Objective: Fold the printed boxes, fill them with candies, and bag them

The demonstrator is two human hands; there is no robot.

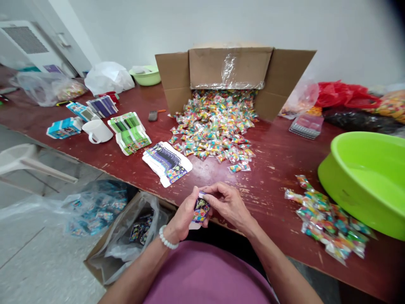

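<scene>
A small dark printed candy box [200,210] with a white flap hanging at its lower end is held just over the table's front edge. My left hand [186,214] wraps around its side. Fingers of my right hand [226,202] pinch its upper end, where a white edge shows. Whether anything is inside the box cannot be seen. Beyond my hands lies a stack of flat purple-and-white cartons [167,162]. Farther off, a heap of small wrapped candies [218,126] spills from a cardboard box [230,67] lying on its side.
On the right are a green basin [348,185] and loose wrapped candies [329,223]. To the left stand a white mug [97,131] and green cartons [129,133]. Below the table edge, a plastic-lined box [110,257] holds several small dark boxes, beside a bag of blue packets [98,211].
</scene>
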